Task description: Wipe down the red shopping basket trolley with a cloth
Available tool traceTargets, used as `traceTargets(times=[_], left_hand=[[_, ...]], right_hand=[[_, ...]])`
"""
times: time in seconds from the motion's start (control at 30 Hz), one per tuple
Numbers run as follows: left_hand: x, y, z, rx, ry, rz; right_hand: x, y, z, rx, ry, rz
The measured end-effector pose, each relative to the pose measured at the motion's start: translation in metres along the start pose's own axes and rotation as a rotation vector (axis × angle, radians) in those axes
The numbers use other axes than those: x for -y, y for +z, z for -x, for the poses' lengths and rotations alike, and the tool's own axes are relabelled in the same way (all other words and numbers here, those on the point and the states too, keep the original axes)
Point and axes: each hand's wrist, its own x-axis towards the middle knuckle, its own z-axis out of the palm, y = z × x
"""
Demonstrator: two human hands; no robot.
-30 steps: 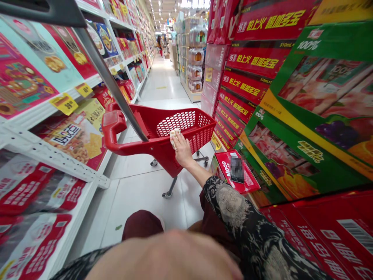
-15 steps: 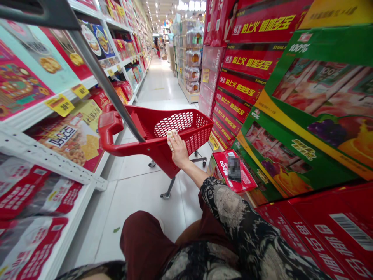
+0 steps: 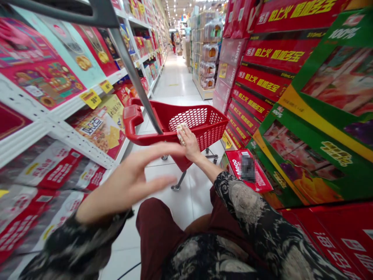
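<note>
A red plastic shopping cart basket (image 3: 140,137) with perforated sides stands in front of me on a metal frame. My right hand (image 3: 190,144) presses a pale, crumpled cloth (image 3: 181,133) against the basket's near upper rim. My left hand (image 3: 140,171) is raised in the foreground, blurred, with thumb and fingers apart and nothing between them. It hangs nearer to me than the cart and covers part of the basket's lower side in view. A grey metal handle post (image 3: 136,77) slants up from the basket to the upper left.
White shelves (image 3: 70,107) of packaged snacks line the left side. Stacked red drink cartons (image 3: 262,81) and green juice cartons (image 3: 314,128) rise on the right. A red box (image 3: 233,159) with a blurred dark object on top sits beside the cart. The tiled aisle (image 3: 171,74) runs ahead.
My left hand has come into view from the lower left. My right hand stays on the basket rim with the cloth. The whole scene has shifted rightward in view.
</note>
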Motion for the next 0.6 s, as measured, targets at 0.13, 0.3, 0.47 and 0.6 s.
traceTargets(times=[0.13, 0.3, 0.47, 0.6], left_hand=[[-0.021, -0.057, 0.006, -0.565, -0.283, -0.332], [0.017, -0.051, -0.014, -0.36, -0.395, -0.552], [0.041, -0.037, -0.019, -0.372, -0.403, -0.559], [0.026, -0.033, -0.026, -0.387, -0.434, -0.578]], right_hand=[[0.007, 0.008, -0.011, -0.025, -0.115, -0.097], [0.008, 0.016, -0.014, 0.014, -0.14, -0.131], [-0.011, 0.018, -0.013, 0.037, -0.105, -0.112], [-0.022, 0.012, -0.017, 0.073, -0.098, -0.019]])
